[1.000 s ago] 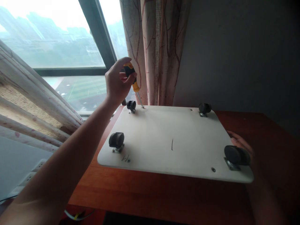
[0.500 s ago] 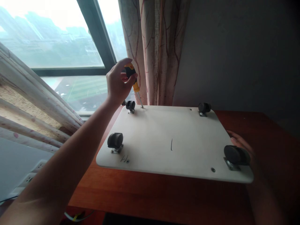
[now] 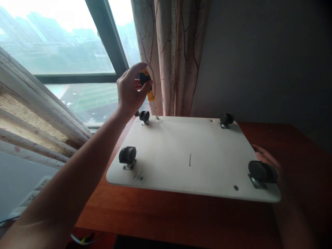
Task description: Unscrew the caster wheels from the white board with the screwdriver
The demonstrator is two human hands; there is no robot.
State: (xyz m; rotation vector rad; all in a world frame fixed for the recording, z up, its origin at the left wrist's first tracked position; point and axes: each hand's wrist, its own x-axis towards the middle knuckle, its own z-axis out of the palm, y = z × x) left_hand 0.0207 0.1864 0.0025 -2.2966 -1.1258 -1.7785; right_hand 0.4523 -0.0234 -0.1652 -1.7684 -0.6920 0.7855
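Pinches a yellow-and-black screwdriver (image 3: 150, 96) in the left hand (image 3: 131, 88), with thumb and fingers wrapped about the handle and the shaft slanting down to the right. Meets, at the tip, a far-left fastener (image 3: 157, 118) by the far edge of a white board (image 3: 181, 138), just right of the far-left caster (image 3: 144, 116). Rests the right hand (image 3: 268, 158) at the board's right edge, partly behind the near-right caster (image 3: 259, 171); cannot tell, in the dim light, whether gripping or only touching. Finds the board lying on a reddish-brown desk (image 3: 168, 214), wheeled side up. Counts four casters already in place, one by each corner, with the near-left caster (image 3: 127, 155) and far-right caster (image 3: 226, 119) completing the set. Sees also a near-left fastener (image 3: 141, 178), a near-right fastener (image 3: 236, 188) and a far-right fastener (image 3: 211, 121), all seemingly seated in the board, with no tool on them. Judging by this, has only the far-left fastener visibly in work; cannot tell whether turning it in or out, nor judge the tightness of the others
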